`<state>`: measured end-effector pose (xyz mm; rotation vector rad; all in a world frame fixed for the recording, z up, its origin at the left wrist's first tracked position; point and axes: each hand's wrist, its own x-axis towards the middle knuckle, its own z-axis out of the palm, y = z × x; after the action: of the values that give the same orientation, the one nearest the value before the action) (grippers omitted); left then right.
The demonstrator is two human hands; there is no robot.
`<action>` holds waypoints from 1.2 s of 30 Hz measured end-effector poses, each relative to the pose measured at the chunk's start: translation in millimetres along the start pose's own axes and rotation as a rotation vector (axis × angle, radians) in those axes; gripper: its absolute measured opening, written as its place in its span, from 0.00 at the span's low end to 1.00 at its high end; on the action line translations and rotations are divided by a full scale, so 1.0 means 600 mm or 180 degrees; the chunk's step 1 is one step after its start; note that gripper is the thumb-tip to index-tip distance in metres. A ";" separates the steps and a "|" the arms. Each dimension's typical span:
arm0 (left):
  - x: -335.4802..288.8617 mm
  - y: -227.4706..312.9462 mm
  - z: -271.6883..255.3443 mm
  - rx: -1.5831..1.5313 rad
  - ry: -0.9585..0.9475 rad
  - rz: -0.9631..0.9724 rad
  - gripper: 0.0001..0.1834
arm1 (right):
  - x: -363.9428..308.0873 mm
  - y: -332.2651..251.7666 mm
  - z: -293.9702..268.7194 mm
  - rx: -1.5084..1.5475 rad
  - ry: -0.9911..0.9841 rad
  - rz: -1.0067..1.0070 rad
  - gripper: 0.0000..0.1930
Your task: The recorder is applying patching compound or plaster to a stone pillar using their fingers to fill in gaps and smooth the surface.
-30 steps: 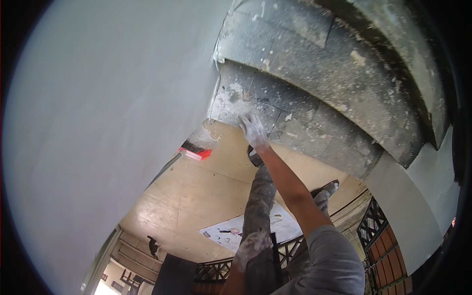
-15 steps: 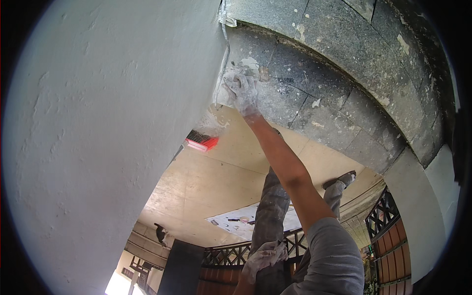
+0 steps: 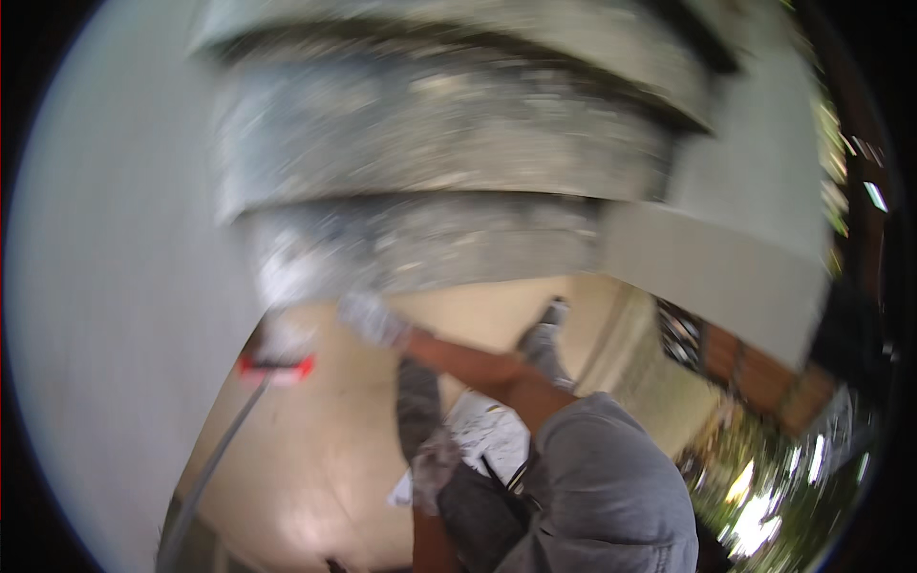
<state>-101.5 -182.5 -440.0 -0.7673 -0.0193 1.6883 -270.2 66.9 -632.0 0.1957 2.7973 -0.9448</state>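
Observation:
Motion blurs much of the view. My right hand [image 3: 373, 320], in a whitish, dust-covered glove, is stretched out just below the lowest grey stone step [image 3: 487, 244]. It looks apart from the step, and its fingers are too smeared to read. A white powdery patch [image 3: 291, 267] marks the step's left end. My left hand [image 3: 435, 468], also gloved and dusty, lies over my bent leg with nothing visible in it. To the left of my right hand, a red-headed broom [image 3: 277, 368] rests on the floor, its long grey handle [image 3: 215, 463] running toward the lower left.
Curved stone steps [image 3: 439, 124] rise ahead, stained with pale spots. A smooth grey wall [image 3: 105, 286] closes off the left side. Behind my legs a whitish sheet [image 3: 487, 425] lies on the beige floor [image 3: 325, 458]. A brown and black railing [image 3: 755, 372] stands at the right.
The view has swung, bringing more steps into sight. My right hand has come off the step's left corner and moved lower. My left hand is still on my leg.

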 end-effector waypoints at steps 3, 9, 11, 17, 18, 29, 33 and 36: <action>0.017 -0.003 0.127 0.0924 0.0702 0.0639 0.22 | -0.187 -0.139 -0.221 0.0328 0.1496 -0.0362 0.15; 0.158 -0.051 0.093 0.2233 0.1283 0.0357 0.14 | -0.625 -0.122 -0.649 0.0274 0.2436 0.0800 0.08; 0.212 -0.143 0.169 0.3066 0.1514 0.0004 0.12 | -0.763 -0.120 -0.745 0.0355 0.2691 0.1270 0.07; 0.369 -0.512 0.427 0.5186 0.1583 -0.0484 0.13 | -1.050 -0.071 -1.004 0.0916 0.4510 0.2389 0.02; 0.392 -0.559 0.455 0.5466 0.1571 -0.0379 0.12 | -1.078 -0.053 -1.032 0.1115 0.4871 0.2480 0.02; 0.449 -0.678 0.610 0.6817 0.0392 0.0314 0.17 | -1.185 0.154 -1.116 0.0679 0.5335 0.2352 0.06; 0.395 -0.635 0.606 0.7221 0.0790 0.0198 0.17 | -1.192 0.142 -1.106 -0.0604 0.4834 0.2169 0.10; 0.357 -0.627 0.592 0.7124 0.1323 0.0240 0.17 | -1.211 0.124 -1.100 -0.1084 0.4293 0.2366 0.16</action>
<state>37.5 248.1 -109.9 0.6597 1.8073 0.6588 365.8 480.7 -4.8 2.3134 3.1936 -0.0407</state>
